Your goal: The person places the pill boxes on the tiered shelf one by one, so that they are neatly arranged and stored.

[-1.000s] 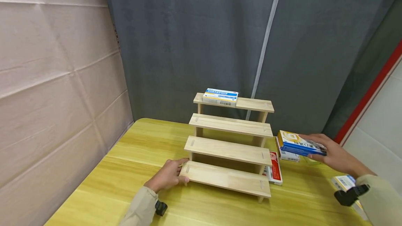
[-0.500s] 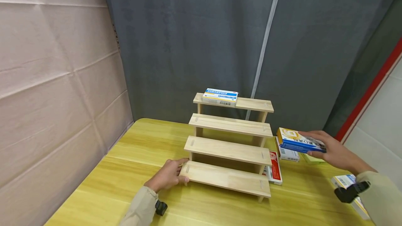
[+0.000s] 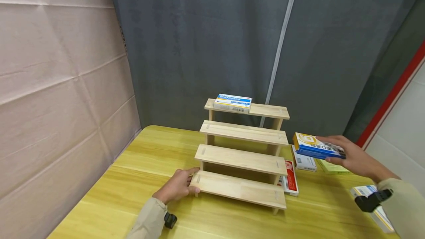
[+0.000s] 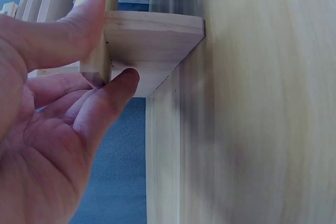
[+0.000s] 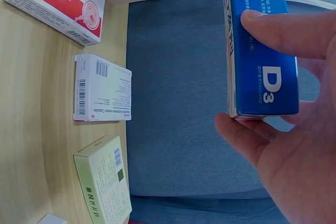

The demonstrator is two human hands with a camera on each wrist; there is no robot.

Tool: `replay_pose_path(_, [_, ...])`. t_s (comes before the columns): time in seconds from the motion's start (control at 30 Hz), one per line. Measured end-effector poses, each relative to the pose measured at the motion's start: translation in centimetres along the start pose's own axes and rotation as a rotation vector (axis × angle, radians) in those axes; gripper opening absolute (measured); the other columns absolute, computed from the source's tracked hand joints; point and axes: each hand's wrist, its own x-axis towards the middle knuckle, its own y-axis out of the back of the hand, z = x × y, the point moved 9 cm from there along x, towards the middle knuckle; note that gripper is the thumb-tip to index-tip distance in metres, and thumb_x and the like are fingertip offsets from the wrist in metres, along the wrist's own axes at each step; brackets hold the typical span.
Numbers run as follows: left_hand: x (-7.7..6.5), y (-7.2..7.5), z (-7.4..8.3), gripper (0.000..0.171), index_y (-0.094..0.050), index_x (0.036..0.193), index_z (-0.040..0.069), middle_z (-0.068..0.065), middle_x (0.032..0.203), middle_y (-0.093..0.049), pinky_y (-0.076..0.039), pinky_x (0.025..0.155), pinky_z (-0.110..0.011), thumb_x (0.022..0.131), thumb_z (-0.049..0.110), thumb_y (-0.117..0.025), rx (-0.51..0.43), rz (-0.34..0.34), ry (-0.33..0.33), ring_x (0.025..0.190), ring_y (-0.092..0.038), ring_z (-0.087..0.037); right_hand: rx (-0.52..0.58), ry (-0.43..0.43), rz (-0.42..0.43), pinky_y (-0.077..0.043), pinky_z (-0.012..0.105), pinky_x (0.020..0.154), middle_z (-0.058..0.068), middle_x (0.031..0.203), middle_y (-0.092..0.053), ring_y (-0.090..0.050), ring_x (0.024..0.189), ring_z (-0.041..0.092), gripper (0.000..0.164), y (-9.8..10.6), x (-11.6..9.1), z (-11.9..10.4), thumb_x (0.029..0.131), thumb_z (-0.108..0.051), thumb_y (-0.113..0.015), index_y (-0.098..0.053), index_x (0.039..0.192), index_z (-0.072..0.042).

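Observation:
A pale wooden four-step display rack [image 3: 239, 188] stands on the table. My left hand [image 3: 177, 185] grips the left end of its lowest step; in the left wrist view the thumb lies over the board [image 4: 97, 59] and fingers reach beneath it. My right hand [image 3: 358, 160] holds a blue, white and yellow medicine box [image 3: 310, 146] in the air, right of the rack. Seen from the right wrist, thumb and fingers pinch this box [image 5: 262, 72], which has "D3" printed on its blue side. Another white and blue medicine box [image 3: 233, 103] lies on the top step, toward the left.
Beside the rack's right side lies a red and white box [image 3: 292, 180], partly behind it. A white box [image 3: 304, 160] and a green box [image 3: 332, 167] lie below the raised hand. One more white and blue box [image 3: 365, 191] is partly covered by the right sleeve. A grey curtain [image 3: 199, 47] hangs behind.
My right hand has lifted the blue medicine box slightly, so more of the white and green boxes beneath shows. The left hand stays in place on the rack.

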Motion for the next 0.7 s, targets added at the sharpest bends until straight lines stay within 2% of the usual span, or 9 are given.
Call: replay_pose_path(0.7, [-0.1,0.0,-0.1,0.075,-0.043,0.149,-0.005,-0.026,0.138,-0.061,-0.06,0.096,-0.039,0.086,0.016,-0.078,0.014,-0.001,0.0,0.126,-0.062,-0.036,-0.016,0.031,0.013,-0.041,0.085,0.087,0.032,0.141,-0.043,-0.043,0.121,0.053,0.066,1.6,0.9,-1.0,0.09,-0.025,-0.075,-0.05,0.146,-0.003])
